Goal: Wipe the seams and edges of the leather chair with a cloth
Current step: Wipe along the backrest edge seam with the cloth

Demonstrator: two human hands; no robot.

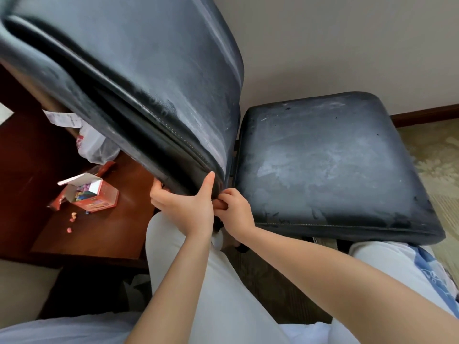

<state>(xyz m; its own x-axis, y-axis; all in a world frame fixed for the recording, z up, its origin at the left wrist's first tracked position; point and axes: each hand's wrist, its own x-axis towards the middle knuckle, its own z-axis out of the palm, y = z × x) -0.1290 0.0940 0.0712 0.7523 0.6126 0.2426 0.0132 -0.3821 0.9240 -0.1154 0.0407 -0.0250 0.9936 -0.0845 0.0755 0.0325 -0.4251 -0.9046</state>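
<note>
The dark leather chair shows a dusty, white-smeared backrest (pixel 139 78) at upper left and a seat cushion (pixel 330 165) at right, with a stitched seam along each edge. My left hand (pixel 186 207) grips the backrest's lower corner, thumb up along the edge and fingers wrapped behind it. My right hand (pixel 236 209) sits right beside it at the gap between backrest and seat, its fingers curled onto that same corner. A blue and white patterned cloth (pixel 432 269) lies over my right thigh, in neither hand.
A dark red wooden table (pixel 104 227) stands to the left. On it are an open red box of coloured chalk (pixel 92 194), loose chalk bits (pixel 72 219) and a plastic bag (pixel 96 147). My pale-trousered knees fill the foreground. A wall and patterned carpet (pixel 437 155) lie behind.
</note>
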